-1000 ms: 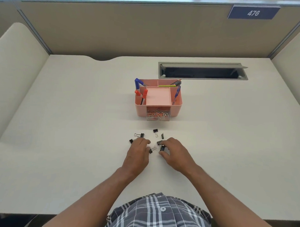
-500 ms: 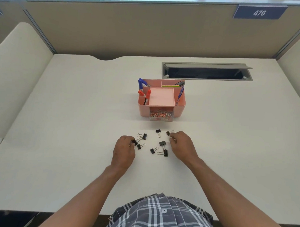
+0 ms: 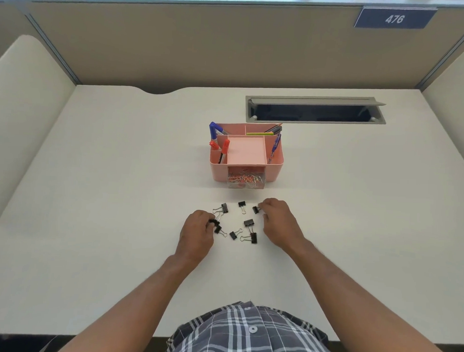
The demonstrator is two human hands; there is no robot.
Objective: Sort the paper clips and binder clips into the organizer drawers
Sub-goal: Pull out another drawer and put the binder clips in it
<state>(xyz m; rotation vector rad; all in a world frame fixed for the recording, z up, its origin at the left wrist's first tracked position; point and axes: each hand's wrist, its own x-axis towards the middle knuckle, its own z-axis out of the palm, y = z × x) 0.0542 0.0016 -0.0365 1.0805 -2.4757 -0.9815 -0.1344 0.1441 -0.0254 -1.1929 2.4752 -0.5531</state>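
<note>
Both hands have drawn apart from the middle of the scatter since a second ago, the left hand [image 3: 197,231] sliding out to nine o'clock of the cluster and the right hand [image 3: 279,218] up to about two o'clock, leaving the black binder clips [image 3: 246,225] exposed on the counter [image 3: 120,172]. The left fingers [image 3: 209,219] curl around one clip at the cluster's nine o'clock edge, seemingly pinching it; the right fingers [image 3: 261,207] touch a clip [image 3: 255,210] at two o'clock, though whether they grip it cannot be told. Five or so clips lie loose between the hands, wire handles splayed in differing directions. At twelve o'clock from the clips, near but apart, stands the pink organizer [image 3: 246,155], its clear front drawer [image 3: 246,182] pulled out and already holding coloured paper clips [image 3: 242,179]; pens stand in its side compartments. The drawer lies straight ahead of both hands, the right hand slightly nearer. No second drawer for binder clips is plainly visible from this angle. The remaining clips probably need gathering before any carry to the organizer.
</note>
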